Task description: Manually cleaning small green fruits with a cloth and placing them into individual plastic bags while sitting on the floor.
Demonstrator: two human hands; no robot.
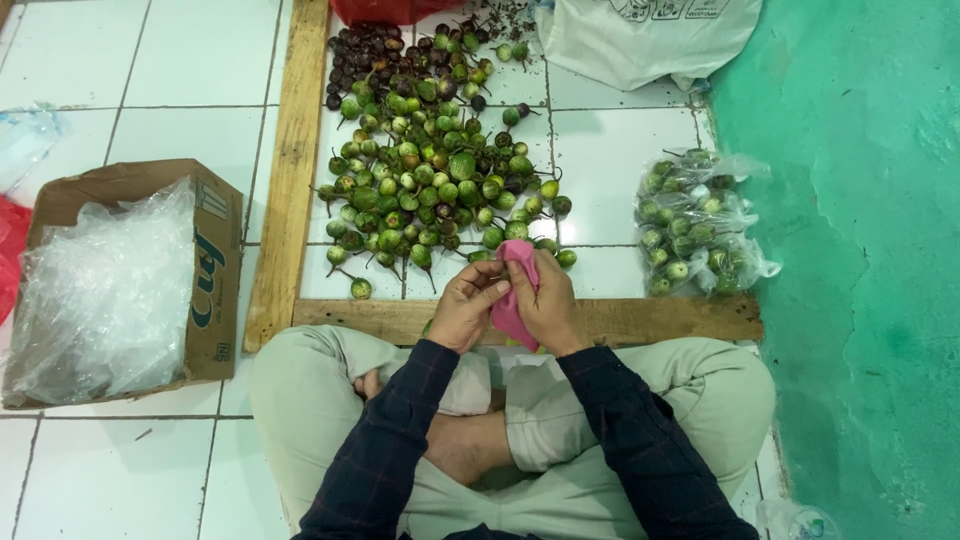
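While the person sat cross-legged on the tiled floor [170, 80], the left hand [466, 305] and right hand [548, 300] each pinched a small pink bag [513, 285] between them, fingers closed on its folds. Just beyond lay a heap of small green round fruits [425, 175] (inside a wooden frame [290, 180]). A cardboard box [215, 270] of clear plastic bags [105, 285] stood at the left, a filled clear bag [695, 225] at the right.

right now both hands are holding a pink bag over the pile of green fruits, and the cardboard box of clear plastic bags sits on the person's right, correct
Not quite. The head view shows the cardboard box on the person's left. The rest stands: both the left hand and the right hand hold the pink bag by the green fruits.
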